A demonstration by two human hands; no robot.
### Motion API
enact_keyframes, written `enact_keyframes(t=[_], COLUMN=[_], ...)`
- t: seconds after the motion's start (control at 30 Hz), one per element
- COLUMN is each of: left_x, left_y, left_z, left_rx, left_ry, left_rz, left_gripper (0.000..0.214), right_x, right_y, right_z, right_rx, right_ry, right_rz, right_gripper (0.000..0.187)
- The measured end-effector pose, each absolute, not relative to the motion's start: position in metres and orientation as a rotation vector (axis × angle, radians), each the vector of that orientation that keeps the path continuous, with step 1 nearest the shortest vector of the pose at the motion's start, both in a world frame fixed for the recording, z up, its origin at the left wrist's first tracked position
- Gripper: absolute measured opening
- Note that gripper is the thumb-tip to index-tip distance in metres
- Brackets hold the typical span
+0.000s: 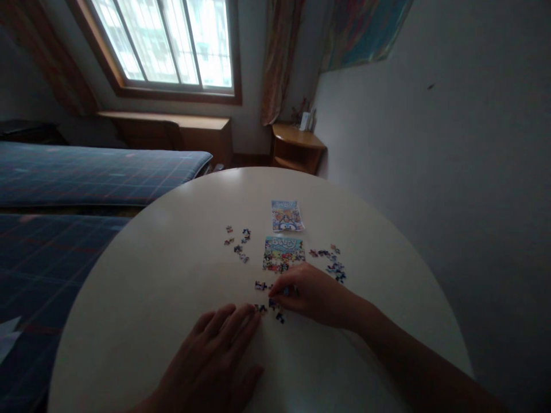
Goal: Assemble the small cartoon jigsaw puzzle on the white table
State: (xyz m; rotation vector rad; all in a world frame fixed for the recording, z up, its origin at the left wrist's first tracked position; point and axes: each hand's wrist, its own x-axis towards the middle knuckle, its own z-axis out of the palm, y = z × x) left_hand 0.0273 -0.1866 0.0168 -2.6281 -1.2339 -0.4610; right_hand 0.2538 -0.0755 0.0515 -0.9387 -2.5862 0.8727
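My left hand lies flat on the white round table, fingers stretched out, its fingertips touching or right beside a small puzzle piece. My right hand is closed in a pinch over several loose pieces, with a dark puzzle piece at its fingertips. One loose piece lies left of these fingers and another below them. Just beyond my right hand is the partly joined jigsaw puzzle, its top lettered "Bluey"; my knuckles are close to its lower edge.
Behind the puzzle lies a printed packet with a matching picture. Loose pieces form a scattered group at left and a cluster at right. A plaid-covered bed stands left of the table, a white wall to the right.
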Motion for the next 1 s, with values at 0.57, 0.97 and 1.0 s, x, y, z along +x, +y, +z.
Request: enact_keyframes(t=[0.57,0.97,1.0], left_x=[0.028,0.027,0.027], left_y=[-0.177,-0.178,-0.178], left_z=[0.009,0.0,0.001], left_rx=[-2.753,-2.783,-2.784], left_ry=[-1.352,-1.363,-1.36], left_rz=[-0.436,-0.511,-0.523], left_gripper=[0.074,0.079,0.079], right_x=[0.238,0.228,0.228], right_y=[-0.062,-0.056,-0.056], right_z=[0.043,0.034,0.033], right_rx=[-1.049,-1.002,-0.998], right_ry=[-2.286,-2.434,-2.434], right_rz=[0.702,0.609,0.591], right_gripper=[0.011,0.011,0.011])
